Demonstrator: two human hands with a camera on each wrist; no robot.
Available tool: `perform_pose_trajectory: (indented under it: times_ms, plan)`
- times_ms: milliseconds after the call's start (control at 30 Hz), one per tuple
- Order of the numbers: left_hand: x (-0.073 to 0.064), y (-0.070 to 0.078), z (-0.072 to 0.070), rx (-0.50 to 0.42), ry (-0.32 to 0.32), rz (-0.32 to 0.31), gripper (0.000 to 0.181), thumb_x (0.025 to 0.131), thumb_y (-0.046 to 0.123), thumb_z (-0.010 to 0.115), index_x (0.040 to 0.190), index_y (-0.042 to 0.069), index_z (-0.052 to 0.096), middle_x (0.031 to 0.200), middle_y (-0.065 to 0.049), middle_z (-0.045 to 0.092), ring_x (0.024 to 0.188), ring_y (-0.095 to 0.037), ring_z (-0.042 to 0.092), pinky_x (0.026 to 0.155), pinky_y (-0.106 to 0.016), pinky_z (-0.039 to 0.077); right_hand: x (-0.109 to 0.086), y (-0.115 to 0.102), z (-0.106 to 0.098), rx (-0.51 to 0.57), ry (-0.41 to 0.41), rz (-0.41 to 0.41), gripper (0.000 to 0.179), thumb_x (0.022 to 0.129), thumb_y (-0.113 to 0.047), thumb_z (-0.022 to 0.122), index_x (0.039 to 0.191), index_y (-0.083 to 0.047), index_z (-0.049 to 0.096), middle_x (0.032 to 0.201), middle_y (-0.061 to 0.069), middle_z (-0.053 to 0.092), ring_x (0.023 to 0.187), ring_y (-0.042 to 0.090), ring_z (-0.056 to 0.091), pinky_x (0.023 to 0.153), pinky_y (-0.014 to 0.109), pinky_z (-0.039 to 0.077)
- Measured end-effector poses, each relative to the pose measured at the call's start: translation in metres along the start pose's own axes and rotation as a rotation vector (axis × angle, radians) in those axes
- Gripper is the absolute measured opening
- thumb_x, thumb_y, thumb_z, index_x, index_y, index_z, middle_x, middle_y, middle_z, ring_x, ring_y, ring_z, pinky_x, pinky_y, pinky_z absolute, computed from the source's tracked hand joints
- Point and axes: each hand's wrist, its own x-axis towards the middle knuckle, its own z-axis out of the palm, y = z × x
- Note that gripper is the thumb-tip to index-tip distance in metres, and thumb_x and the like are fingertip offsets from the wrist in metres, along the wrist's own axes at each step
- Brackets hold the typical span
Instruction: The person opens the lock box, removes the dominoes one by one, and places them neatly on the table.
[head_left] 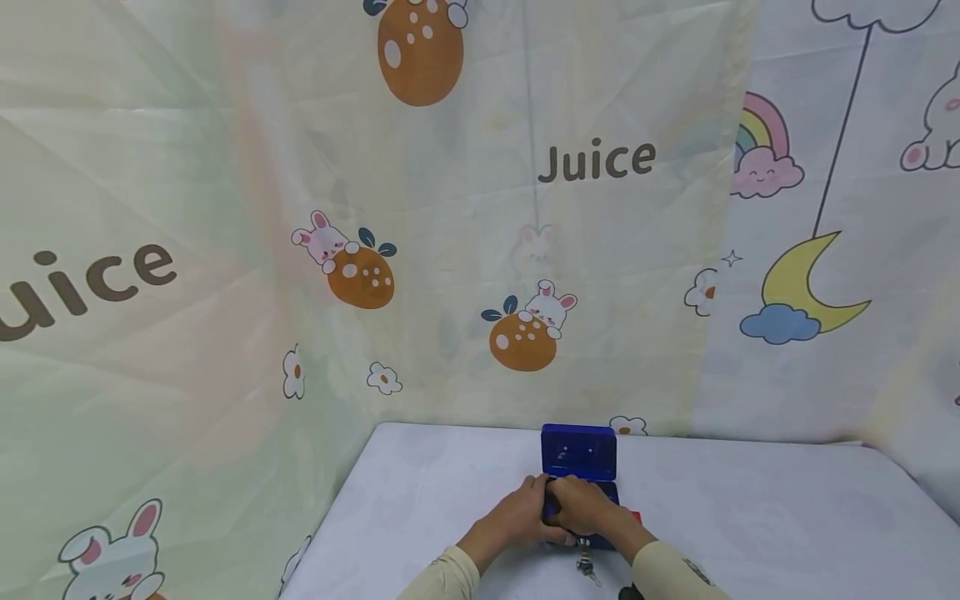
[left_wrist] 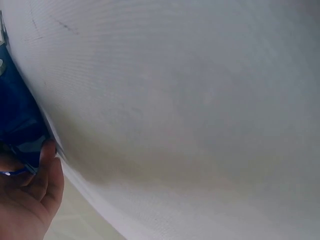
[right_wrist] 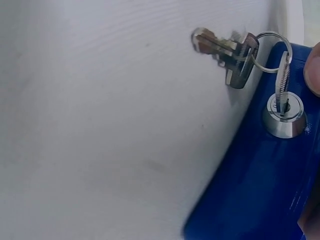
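A blue metal cash box [head_left: 579, 454] stands on the table with its lid raised toward the back. My left hand [head_left: 519, 512] grips its left side, thumb along the front; in the left wrist view the fingers [left_wrist: 49, 160] lie against the box's blue wall [left_wrist: 20, 107]. Down into the box reaches my right hand [head_left: 581, 504], its fingertips hidden; I cannot tell what they hold. A dark edge [head_left: 551, 504] shows between both hands. On the front, a key [right_wrist: 282, 82] sits in the round silver lock [right_wrist: 285, 120], and further keys [right_wrist: 227, 52] hang from its ring [right_wrist: 274, 50].
The white table [head_left: 772, 517] stretches out on both sides of the box. Something red [head_left: 636, 517] peeks out beside the box behind the right forearm. A black object [head_left: 630, 592] shows at the bottom, by the right sleeve. Printed cloth walls [head_left: 450, 400] stand behind and at the sides.
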Motion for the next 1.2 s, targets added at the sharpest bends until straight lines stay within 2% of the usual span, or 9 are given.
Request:
perform_pose_trajectory:
  times_ms: [367,833,1200]
  plan:
    - [-0.001,-0.0001,0.0006,0.002,0.008,0.015,0.104,0.065,0.067,0.072,0.142,0.008,0.034,0.121,-0.009,0.052,0.104,-0.017,0.058,0.086,-0.031,0.05,0.0006,0.0009,-0.0026,-0.019,0.021,-0.016,0.038,0.074,-0.024,0.079,0.107,-0.007,0.069,0.093,0.003,0.068,0.079,0.017,0.059,0.073,0.043,0.053]
    - [-0.0013,-0.0004,0.0034,0.003,0.019,0.021,0.103,0.065,0.067,0.073,0.141,0.008,0.036,0.119,-0.008,0.052,0.102,-0.016,0.058,0.084,-0.03,0.05,-0.0025,0.0013,-0.0037,-0.017,0.021,-0.032,0.041,0.074,-0.027,0.078,0.108,-0.008,0.068,0.092,0.002,0.069,0.079,0.016,0.06,0.073,0.044,0.053]
    - [0.0004,-0.002,0.0039,0.018,0.026,0.021,0.105,0.064,0.068,0.072,0.142,0.008,0.035,0.123,-0.009,0.052,0.105,-0.017,0.058,0.086,-0.031,0.05,-0.0044,0.0016,-0.0056,-0.009,0.044,-0.069,0.04,0.075,-0.027,0.078,0.108,-0.007,0.068,0.091,0.001,0.069,0.075,0.013,0.059,0.068,0.04,0.053]
